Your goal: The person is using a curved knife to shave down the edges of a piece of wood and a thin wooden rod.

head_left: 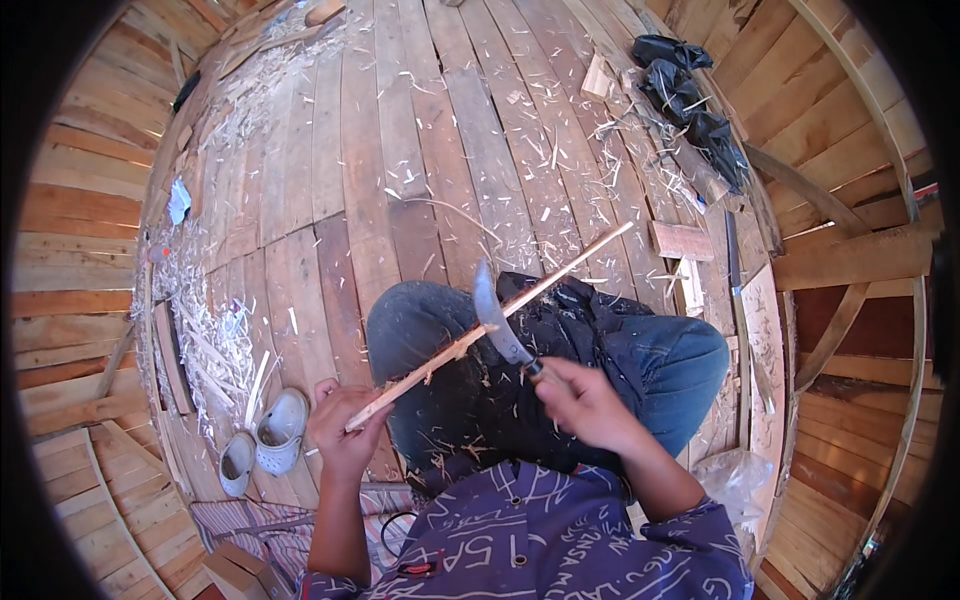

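A long, thin wooden stick (415, 374) slants across my lap from lower left to upper right. My left hand (345, 418) is closed round its lower end. In my right hand (590, 402) is the handle of a knife with a broad curved blade (490, 305). The blade crosses the stick near its middle, its tip pointing up and left. Rough splinters stick up from the wood just left of the blade. My crossed legs in jeans, partly under a dark cloth (560, 300), lie beneath both.
Shavings litter the plank floor (370, 130), heaped at the left. Two grey clogs (283, 425) stand at lower left by a striped mat (290, 530). A cardboard box (245, 572) is near me. Black plastic bags (685, 105), wood blocks (682, 241) and a clear bag (735, 475) lie right.
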`<state>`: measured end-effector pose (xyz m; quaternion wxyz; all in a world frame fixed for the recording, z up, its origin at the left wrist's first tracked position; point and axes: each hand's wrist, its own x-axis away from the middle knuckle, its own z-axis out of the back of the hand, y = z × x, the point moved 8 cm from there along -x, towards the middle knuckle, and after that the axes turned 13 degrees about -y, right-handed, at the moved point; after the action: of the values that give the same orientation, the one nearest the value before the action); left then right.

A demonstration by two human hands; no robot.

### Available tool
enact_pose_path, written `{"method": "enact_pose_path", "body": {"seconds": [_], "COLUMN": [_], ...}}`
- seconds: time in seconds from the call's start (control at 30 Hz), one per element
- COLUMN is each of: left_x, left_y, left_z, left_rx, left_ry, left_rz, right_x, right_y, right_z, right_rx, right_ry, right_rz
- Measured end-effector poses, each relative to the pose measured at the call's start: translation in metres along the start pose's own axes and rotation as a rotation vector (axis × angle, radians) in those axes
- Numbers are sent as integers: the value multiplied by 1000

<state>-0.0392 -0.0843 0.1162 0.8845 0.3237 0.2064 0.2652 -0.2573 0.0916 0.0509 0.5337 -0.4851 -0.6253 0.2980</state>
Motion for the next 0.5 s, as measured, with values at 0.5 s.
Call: {"method": "enact_pose_path", "body": {"seconds": [0.5], "left_x": [-7], "left_y": [5], "left_z": [-6], "left_rx": [38], "left_ry": [-21], "left_rz": [-16], "right_x": [-11], "right_y": [19], "right_z": [-3], "right_rx": [-351], "right_ry": [24], "right_rz": [-4]}}
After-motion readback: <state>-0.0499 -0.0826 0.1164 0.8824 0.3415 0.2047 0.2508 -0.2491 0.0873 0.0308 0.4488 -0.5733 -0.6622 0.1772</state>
